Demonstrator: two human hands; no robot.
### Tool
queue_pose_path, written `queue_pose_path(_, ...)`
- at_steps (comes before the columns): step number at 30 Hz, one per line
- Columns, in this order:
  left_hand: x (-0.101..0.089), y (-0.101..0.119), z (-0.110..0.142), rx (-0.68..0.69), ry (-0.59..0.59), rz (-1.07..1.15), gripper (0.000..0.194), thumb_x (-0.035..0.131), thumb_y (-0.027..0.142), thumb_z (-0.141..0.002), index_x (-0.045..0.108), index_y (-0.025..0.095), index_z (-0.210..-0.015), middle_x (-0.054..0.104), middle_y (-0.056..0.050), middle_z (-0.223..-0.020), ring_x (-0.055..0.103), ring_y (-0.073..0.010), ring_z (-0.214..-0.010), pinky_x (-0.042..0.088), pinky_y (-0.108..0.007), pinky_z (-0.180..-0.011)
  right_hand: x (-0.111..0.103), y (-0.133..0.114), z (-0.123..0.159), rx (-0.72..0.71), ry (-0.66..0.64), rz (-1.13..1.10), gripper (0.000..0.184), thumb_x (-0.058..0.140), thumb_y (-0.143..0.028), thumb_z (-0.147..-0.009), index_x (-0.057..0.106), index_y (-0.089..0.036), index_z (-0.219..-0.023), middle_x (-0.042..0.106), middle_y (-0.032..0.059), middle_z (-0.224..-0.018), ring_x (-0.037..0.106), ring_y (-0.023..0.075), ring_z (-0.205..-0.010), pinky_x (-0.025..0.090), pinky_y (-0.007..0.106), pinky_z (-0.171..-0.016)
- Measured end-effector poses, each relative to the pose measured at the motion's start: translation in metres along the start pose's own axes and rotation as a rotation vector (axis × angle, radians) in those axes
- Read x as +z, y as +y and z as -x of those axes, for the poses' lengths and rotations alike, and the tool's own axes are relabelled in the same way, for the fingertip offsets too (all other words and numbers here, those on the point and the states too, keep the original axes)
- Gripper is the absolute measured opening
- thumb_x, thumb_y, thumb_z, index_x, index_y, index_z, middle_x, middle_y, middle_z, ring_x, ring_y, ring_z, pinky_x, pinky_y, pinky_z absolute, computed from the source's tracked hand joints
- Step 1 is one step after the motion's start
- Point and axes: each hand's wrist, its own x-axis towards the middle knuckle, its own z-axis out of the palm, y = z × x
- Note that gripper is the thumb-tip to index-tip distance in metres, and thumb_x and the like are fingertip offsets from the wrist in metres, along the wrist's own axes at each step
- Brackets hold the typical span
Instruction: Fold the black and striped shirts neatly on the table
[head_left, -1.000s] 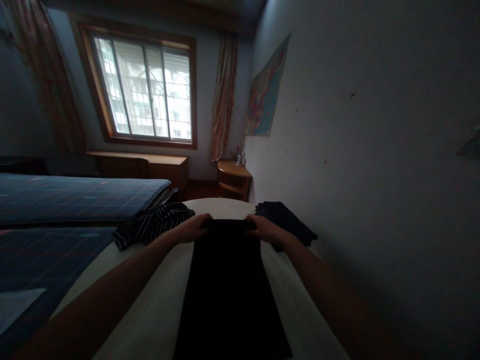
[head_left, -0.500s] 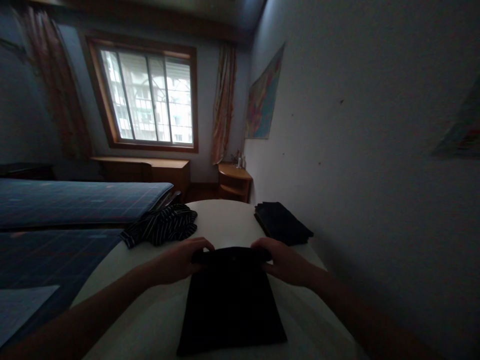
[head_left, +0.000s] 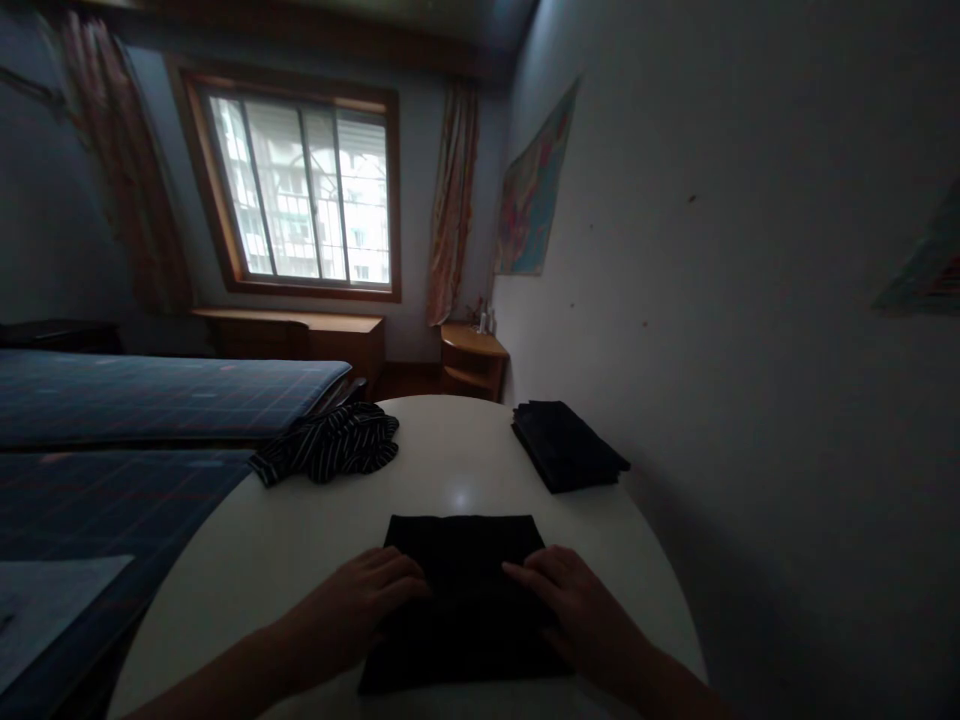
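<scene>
A black folded garment (head_left: pixel 465 545) lies on the white round table (head_left: pixel 442 450) right in front of me. My left hand (head_left: pixel 382 595) grips its left side, fingers bent over the cloth. On the right side my right hand (head_left: pixel 551 595) holds the same layer, thumb partly hidden. The cloth is too dark to show its exact kind or its fold lines well. Beyond my left hand lies a crumpled black garment with white stripes (head_left: pixel 334 442). A stack of folded dark clothes (head_left: pixel 566 445) rests at the table's far right.
To the left stands a bed with a blue checked cover (head_left: pixel 150 400), close to the table's edge. A wall (head_left: pixel 750 430) runs along the right. At the back are a wooden desk (head_left: pixel 345 335), a small corner shelf (head_left: pixel 472 345) and a window (head_left: pixel 307 190).
Both hands have come down toward me, bringing the garment's raised far edge over onto its near part. A straight fold now forms its far side. The striped garment and the stack stay put.
</scene>
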Motion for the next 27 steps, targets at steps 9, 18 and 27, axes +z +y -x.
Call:
queue_pose_path(9,0.01,0.011,0.012,0.127,-0.005,-0.191,0.043,0.055,0.001,-0.084,0.054,0.023,-0.121,0.066,-0.005,-0.111,0.061,-0.0218,-0.095,0.05,-0.035,-0.085,0.017,0.003,0.016,-0.171,0.001,0.128,0.067,0.054,-0.004,-0.071,0.054,-0.023,-0.135,0.06,0.0117,-0.13,0.054,0.0288,-0.119,0.046,0.046,-0.1)
queue_pose_path(18,0.01,0.028,0.013,0.247,0.199,-0.39,0.02,0.05,0.012,-0.095,0.059,0.016,-0.113,0.066,-0.006,-0.099,0.059,-0.0213,-0.092,0.052,-0.032,-0.084,0.032,-0.003,0.015,-0.425,0.351,0.255,0.027,0.043,-0.011,-0.097,0.061,-0.016,-0.117,0.071,0.0071,-0.108,0.061,0.0199,-0.096,0.049,0.034,-0.082)
queue_pose_path(27,0.0,0.044,0.016,0.149,-0.009,-0.242,0.022,0.071,0.03,-0.083,0.061,0.022,-0.102,0.068,-0.002,-0.096,0.061,-0.0199,-0.083,0.055,-0.031,-0.072,0.01,-0.005,0.012,-0.447,0.204,0.232,0.029,0.055,-0.035,-0.091,0.063,-0.019,-0.114,0.071,0.0056,-0.101,0.06,0.0216,-0.09,0.045,0.041,-0.085)
